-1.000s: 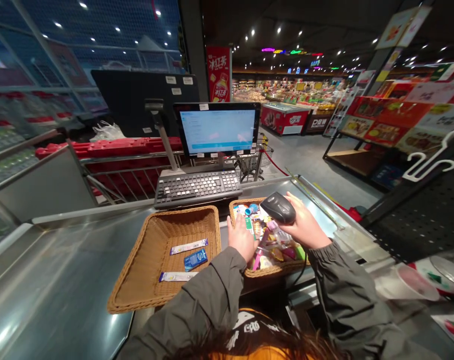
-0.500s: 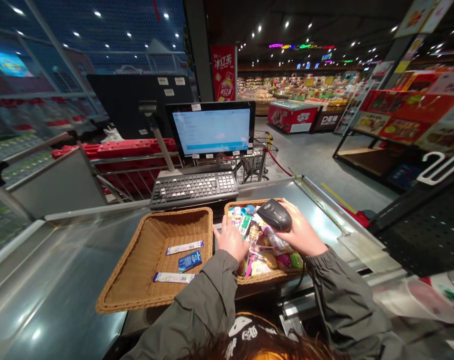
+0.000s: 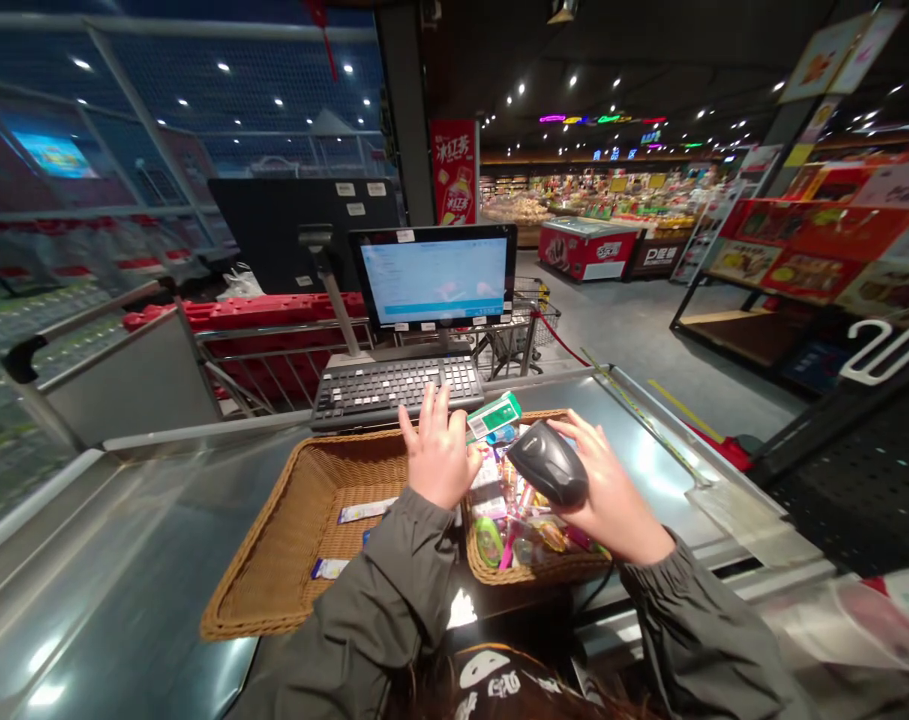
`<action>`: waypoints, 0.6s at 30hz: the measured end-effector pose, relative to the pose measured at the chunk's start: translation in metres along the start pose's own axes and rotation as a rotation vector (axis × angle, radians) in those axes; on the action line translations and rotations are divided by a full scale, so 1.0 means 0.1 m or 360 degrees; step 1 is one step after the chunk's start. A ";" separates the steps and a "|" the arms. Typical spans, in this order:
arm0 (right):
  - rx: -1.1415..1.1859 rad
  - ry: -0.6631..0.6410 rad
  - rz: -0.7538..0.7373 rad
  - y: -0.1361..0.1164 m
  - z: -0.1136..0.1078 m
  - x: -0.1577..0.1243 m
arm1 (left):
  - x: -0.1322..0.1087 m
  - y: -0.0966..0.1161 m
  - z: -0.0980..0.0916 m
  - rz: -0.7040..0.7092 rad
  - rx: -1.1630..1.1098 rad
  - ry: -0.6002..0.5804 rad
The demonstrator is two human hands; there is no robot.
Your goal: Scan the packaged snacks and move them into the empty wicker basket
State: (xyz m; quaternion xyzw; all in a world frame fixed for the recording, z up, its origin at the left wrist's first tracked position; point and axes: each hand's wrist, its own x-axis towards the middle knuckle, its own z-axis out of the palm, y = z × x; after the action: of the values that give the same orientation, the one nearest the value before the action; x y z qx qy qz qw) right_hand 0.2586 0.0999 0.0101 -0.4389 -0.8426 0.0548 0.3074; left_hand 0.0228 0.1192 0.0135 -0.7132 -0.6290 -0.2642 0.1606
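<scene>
My left hand (image 3: 440, 452) pinches a small green and white packet (image 3: 494, 417), raised just above the far rim of the right wicker basket (image 3: 548, 572). A barcode label shows on the packet's upper side. My right hand (image 3: 608, 490) is wrapped round a black barcode scanner (image 3: 550, 463), its head angled toward the packet over that basket. Mixed small goods in colourful wrappers fill the right basket. In the left wicker basket (image 3: 274, 540) lie a white and blue stick packet (image 3: 365, 511), another stick packet (image 3: 328, 569) and a blue packet mostly hidden by my left sleeve.
Behind the baskets stand a black keyboard (image 3: 394, 390) and a lit monitor (image 3: 435, 278). Both baskets rest at a metal counter (image 3: 131, 560). A white hanger (image 3: 878, 345) juts in at right, and a trolley handle (image 3: 26, 355) stands at left.
My left hand has lifted the green and white packet out of the right basket, upward and slightly left. The scanner stays in my right hand, a little lower. The whole view has shifted slightly.
</scene>
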 end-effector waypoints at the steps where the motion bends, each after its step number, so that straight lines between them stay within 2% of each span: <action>1: -0.0011 -0.0018 -0.0011 -0.04 0.01 0.01 | 0.02 -0.03 -0.03 0.0024 0.0016 0.0011; 7: -0.0064 -0.0021 -0.0045 -0.23 0.05 0.07 | 0.10 -0.15 -0.11 0.0124 0.0074 -0.0019; 12: -0.0084 -0.0033 -0.0057 -0.34 0.11 0.14 | 0.11 -0.21 -0.12 0.0140 0.0078 -0.0142; 18: -0.0082 -0.0069 -0.0068 -0.42 0.21 0.17 | 0.10 -0.30 -0.10 0.0163 0.0100 -0.0153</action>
State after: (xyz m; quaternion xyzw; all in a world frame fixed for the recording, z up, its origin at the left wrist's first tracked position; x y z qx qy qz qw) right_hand 0.2099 0.0911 0.0168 -0.4274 -0.8593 0.0361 0.2787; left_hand -0.0075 0.1262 0.0242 -0.7510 -0.6066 -0.2012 0.1659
